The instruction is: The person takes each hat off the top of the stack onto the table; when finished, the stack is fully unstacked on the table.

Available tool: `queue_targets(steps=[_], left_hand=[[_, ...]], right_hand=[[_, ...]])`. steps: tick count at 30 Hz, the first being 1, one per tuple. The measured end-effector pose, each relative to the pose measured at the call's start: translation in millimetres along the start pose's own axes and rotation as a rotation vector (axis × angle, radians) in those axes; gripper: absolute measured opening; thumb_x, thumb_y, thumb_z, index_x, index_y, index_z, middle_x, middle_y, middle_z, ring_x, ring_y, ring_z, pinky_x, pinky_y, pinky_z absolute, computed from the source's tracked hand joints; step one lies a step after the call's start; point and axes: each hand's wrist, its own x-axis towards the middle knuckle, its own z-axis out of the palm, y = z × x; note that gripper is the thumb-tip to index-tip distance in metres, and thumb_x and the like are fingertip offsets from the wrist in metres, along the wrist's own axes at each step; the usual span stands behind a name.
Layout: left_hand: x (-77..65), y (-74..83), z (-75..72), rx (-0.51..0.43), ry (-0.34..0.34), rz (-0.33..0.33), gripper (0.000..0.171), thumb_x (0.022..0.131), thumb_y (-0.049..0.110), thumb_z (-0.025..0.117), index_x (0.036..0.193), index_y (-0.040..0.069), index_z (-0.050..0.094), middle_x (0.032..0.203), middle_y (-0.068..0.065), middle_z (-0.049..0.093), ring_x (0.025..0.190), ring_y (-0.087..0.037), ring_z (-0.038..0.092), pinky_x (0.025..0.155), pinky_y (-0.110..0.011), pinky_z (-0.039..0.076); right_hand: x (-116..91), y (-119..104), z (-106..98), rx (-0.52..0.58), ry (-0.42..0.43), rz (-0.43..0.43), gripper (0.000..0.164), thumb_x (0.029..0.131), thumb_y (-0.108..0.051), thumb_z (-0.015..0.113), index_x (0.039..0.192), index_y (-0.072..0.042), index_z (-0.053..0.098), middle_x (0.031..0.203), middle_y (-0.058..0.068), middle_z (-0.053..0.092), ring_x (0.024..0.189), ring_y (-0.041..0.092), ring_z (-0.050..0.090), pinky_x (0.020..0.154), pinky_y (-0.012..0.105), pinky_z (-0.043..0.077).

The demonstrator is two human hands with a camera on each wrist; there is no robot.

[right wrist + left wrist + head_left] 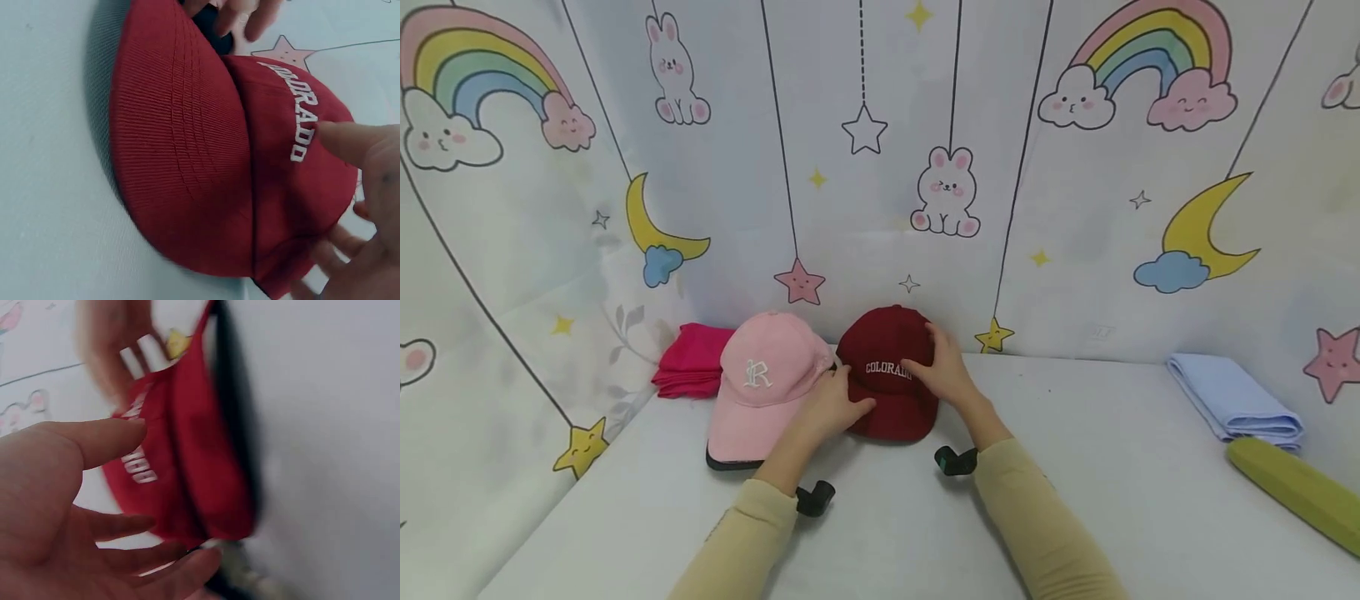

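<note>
The dark red cap (889, 400) sat upright on the table (1075, 467), its brim (901, 421) facing the person and its rounded crown (868, 340) toward the patterned backdrop (865, 208). Its long axis, from crown to brim, ran roughly straight out from the backdrop, and the white COLORADO lettering (882, 367) faced the person, sloping down slightly to the right.

The cap lay between the two hands. The left hand (829, 407) was at its left side, thumb well parted from loosely bent fingers, with no firm hold visible. The right hand (951, 375) was cupped wide around the other side, its thumb over the end of the lettering and its fingers at the crown's edge; it did not clasp the cap tightly, and how firmly the fingertips pressed could not be told.

Close on the left stood a pink cap (767, 358), partly covered by the left hand and crowding that side. Behind it lay folded magenta cloth (688, 362). Well apart on the right were folded pale blue cloth (1232, 396) and a long green object (1296, 487).
</note>
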Motion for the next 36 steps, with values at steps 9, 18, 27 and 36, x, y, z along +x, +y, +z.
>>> queue_targets(steps=[9,18,27,36], left_hand=[[-17.6,9.2,-57.3,-0.116,0.004,0.029,0.068,0.097,0.033,0.066,0.149,-0.003,0.043,0.148,-0.022,0.048,0.137,-0.037,0.045,0.109,-0.055,0.039],[-33.4,-3.6,-97.2,-0.162,0.116,-0.001,0.068,0.097,0.037,0.064,0.150,0.002,0.042,0.151,-0.018,0.046,0.129,-0.041,0.052,0.098,-0.055,0.049],[-50.9,-23.6,-127.1,-0.166,0.194,-0.064,0.072,0.098,0.039,0.062,0.155,0.004,0.035,0.152,-0.022,0.041,0.130,-0.045,0.047,0.096,-0.059,0.050],[-55.3,-41.1,-136.8,-0.159,0.205,-0.130,0.078,0.097,0.042,0.062,0.156,0.002,0.031,0.153,-0.025,0.039,0.129,-0.047,0.046,0.093,-0.060,0.051]], right_hand=[[-7,-7,9,-0.173,-0.084,0.072,0.097,0.078,-0.045,0.085,0.145,-0.013,0.022,0.148,0.021,0.023,0.133,0.043,0.029,0.101,0.069,0.035],[-13,-6,21,-0.150,-0.067,0.067,0.094,0.078,-0.042,0.087,0.140,-0.013,0.023,0.147,0.019,0.020,0.133,0.041,0.025,0.099,0.064,0.042],[-13,-2,22,-0.150,-0.053,0.062,0.094,0.080,-0.041,0.086,0.143,-0.012,0.022,0.148,0.019,0.021,0.135,0.039,0.024,0.103,0.057,0.043],[-11,7,18,-0.157,-0.061,0.078,0.094,0.082,-0.041,0.084,0.145,-0.012,0.019,0.150,0.020,0.018,0.135,0.042,0.025,0.102,0.060,0.043]])
